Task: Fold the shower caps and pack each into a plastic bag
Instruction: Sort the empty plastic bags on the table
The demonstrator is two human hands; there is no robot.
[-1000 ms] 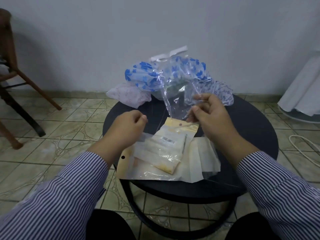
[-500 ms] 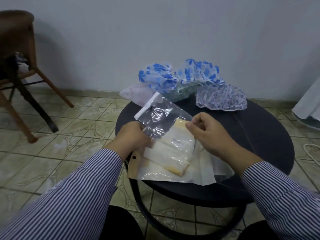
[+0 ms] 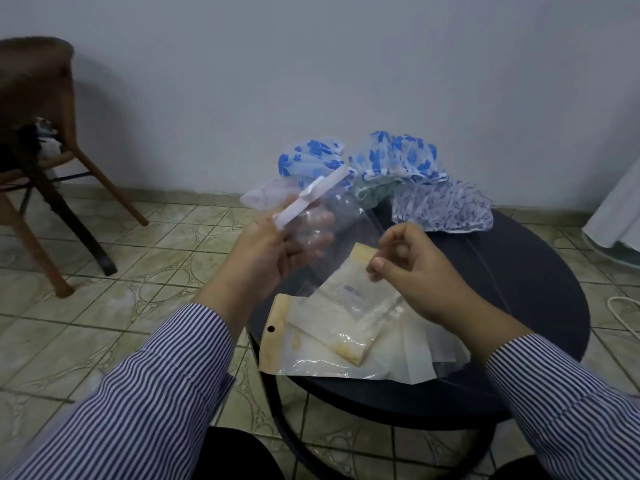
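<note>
My left hand [image 3: 273,251] holds up a clear plastic bag [image 3: 346,220] with a white zip strip, its fingers showing through the plastic. My right hand [image 3: 415,271] has curled fingers and pinches the bag's right edge. Below them a stack of flat plastic bags [image 3: 346,327] lies on the round black table [image 3: 526,278]. Several shower caps are heaped at the table's far edge: two with large blue flowers [image 3: 311,157] [image 3: 405,154], one with a small blue print [image 3: 446,209], a pink one [image 3: 259,199] and a greenish one [image 3: 374,192].
A wooden chair [image 3: 38,140] stands on the tiled floor at the left. White cloth [image 3: 616,209] hangs at the right edge, with a white cable [image 3: 623,306] on the floor below it. My knees are under the table's near rim.
The bag swung from upright in my right hand down over the stack, then up and left into my left hand. My right hand has dropped to the bag's lower right edge.
</note>
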